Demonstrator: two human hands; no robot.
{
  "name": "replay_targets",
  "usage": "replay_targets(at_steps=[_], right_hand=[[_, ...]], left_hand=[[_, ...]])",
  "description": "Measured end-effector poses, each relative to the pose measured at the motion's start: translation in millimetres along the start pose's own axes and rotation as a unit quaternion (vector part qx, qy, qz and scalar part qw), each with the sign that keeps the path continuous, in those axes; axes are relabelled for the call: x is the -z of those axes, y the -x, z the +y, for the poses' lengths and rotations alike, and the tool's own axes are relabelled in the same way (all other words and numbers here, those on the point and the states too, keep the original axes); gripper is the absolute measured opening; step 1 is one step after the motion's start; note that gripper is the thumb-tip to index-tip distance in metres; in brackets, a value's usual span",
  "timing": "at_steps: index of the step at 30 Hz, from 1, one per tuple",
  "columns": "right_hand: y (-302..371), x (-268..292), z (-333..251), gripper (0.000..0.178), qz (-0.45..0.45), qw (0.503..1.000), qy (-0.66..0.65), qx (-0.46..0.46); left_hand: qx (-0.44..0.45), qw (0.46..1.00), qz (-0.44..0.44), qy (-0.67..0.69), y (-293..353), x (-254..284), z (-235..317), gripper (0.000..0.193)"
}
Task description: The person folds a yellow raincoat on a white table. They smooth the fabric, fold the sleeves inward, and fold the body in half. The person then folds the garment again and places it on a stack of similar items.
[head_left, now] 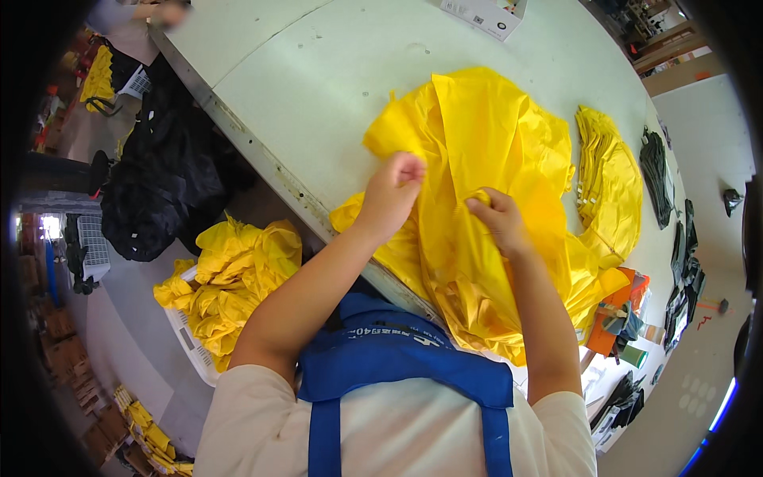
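Note:
A large, crumpled sheet of thin yellow fabric (497, 131) spreads over the pale table in front of me and hangs over its near edge. My right hand (502, 222) pinches a fold of it between thumb and fingers, near the middle of the sheet. At the fabric's left side my left hand (397, 187) is closed with its fingers curled together. Whether a bit of fabric is between those fingers cannot be made out. The fabric's upper left edge, just beyond that hand, is slightly blurred.
A stack of folded yellow fabric (608, 187) and black bundles (656, 179) lie along the table's right side. A white box (485, 16) stands at the far edge. Below left are a crate of yellow fabric (238, 274) and a black heap (163, 183). An orange box (616, 314) sits right.

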State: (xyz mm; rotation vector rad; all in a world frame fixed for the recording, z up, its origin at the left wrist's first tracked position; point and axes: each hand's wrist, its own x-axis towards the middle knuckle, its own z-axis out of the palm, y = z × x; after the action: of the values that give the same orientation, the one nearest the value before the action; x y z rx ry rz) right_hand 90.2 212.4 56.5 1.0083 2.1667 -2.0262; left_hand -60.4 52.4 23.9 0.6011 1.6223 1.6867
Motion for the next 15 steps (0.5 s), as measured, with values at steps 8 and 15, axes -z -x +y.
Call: replay_targets(at_steps=[8, 15], right_hand=[[25, -35, 5, 0.026, -0.066, 0.981, 0.149, 0.109], [-2, -47, 11, 0.021, 0.036, 0.963, 0.245, 0.108]], left_hand=[[0.115, 0.95, 0.112, 0.268, -9, -12, -33, 0.044], [-0.15, 0.971, -0.117, -0.145, -19, -7, 0, 0.053]])
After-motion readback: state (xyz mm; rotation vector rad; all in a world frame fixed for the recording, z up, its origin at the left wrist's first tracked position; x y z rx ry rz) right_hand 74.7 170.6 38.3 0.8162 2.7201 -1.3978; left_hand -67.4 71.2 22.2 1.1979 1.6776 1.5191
